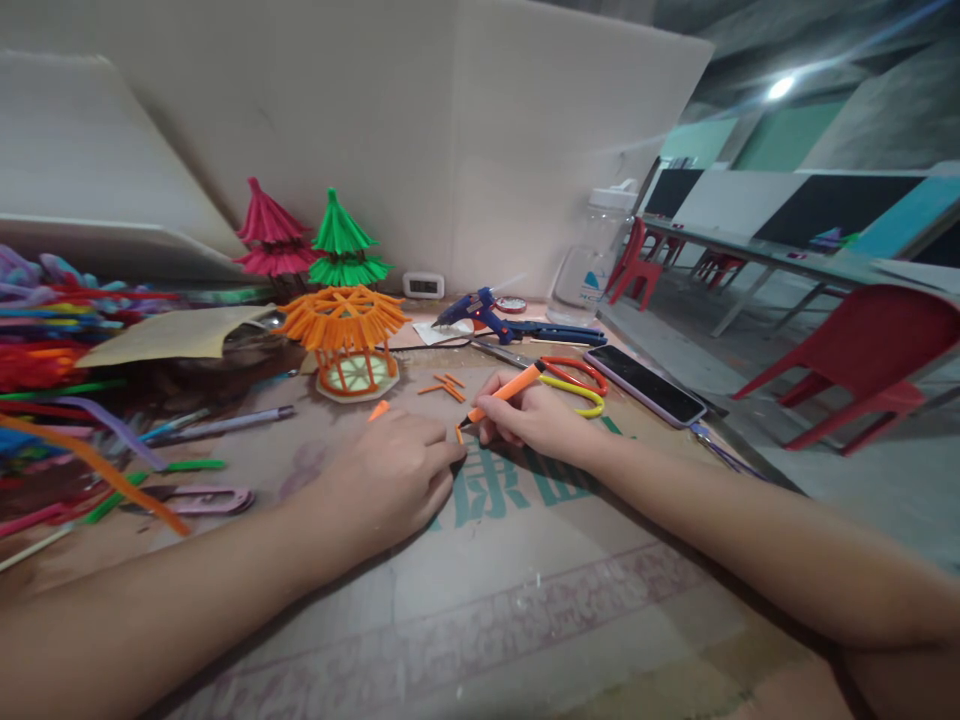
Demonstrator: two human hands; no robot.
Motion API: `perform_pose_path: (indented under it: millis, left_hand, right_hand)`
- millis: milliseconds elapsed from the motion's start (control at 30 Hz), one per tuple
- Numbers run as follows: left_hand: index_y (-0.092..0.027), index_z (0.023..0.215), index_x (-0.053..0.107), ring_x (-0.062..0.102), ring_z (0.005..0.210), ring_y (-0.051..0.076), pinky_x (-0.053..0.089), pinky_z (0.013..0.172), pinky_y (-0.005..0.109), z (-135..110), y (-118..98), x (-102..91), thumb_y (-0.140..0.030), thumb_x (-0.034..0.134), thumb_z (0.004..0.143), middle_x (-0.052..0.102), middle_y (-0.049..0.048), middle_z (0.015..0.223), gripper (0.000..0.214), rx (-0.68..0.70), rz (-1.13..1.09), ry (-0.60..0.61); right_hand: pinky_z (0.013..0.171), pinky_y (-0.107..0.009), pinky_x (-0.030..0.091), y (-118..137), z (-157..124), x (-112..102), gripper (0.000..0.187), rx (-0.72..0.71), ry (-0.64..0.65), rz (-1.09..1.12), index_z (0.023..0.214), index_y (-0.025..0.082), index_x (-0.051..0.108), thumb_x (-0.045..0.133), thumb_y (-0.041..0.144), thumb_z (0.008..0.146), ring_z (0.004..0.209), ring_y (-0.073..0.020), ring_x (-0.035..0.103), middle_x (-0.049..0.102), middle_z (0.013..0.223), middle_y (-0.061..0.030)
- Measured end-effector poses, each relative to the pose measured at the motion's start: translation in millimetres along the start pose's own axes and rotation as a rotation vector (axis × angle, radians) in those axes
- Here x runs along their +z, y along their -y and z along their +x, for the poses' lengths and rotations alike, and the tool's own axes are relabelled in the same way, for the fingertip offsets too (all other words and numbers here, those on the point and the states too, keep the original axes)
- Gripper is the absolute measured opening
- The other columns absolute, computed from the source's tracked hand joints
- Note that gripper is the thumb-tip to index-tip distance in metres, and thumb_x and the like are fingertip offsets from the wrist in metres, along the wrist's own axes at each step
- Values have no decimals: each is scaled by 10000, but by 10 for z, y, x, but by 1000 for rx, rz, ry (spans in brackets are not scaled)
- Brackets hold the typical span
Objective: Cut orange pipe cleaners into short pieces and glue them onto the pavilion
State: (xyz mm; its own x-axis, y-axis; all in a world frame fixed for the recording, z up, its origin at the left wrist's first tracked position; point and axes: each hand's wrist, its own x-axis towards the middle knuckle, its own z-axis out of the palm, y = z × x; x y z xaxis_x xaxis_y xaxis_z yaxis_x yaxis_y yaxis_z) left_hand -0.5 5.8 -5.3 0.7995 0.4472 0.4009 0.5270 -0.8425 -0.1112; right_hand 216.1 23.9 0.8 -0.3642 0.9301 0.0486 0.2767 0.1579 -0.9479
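My right hand (534, 418) grips an orange craft knife (504, 392) like a pen, its tip down on a small orange strip piece (459, 434) on the cardboard sheet (525, 560). My left hand (390, 472) lies curled on the cardboard with its fingertips pinching that same piece next to the blade. Several cut orange bits (446, 385) lie just beyond the hands. An orange paper pavilion model (346, 338) stands behind them.
A pink (271, 240) and a green paper pagoda (343, 245) stand at the back wall. Blue glue gun (480, 310), red and yellow scissors (576, 382) and a phone (643, 384) lie at the right. Coloured strips (52, 330) and pens crowd the left. Red chairs (862, 360) stand past the table edge.
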Motion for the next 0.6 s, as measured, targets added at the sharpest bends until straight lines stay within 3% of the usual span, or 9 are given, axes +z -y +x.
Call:
perform_pose_path:
  millis: [233,433,600]
  left_hand:
    - [-194,933,740,634,780,232,462,713,363,12,11,-27,-179,513,905,703,51,807,230,-50,-54,31]
    - [-196,1084,711,653,895,252,495,786,391,48,110,9,-215,494,942,725,79,975,260,-234,-114,61]
    - [-202,1107,735,619,887,241,489,772,372,43,153,49,-208,512,937,677,78,948,280,-209,-136,66]
  right_hand:
    - [469,-208,354,-19,-7,-15,154,8,31,-16,835,205,513,564,292,952,479,-85,461,657,599,25]
    - [478,-219,362,-13,-17,-11,155,15,25,-27,836,209,521,571,307,944,499,-95,487,655,612,22]
    - [473,-220,358,11,-27,-10,154,18,17,-2,838,208,515,574,302,945,481,-90,463,652,605,19]
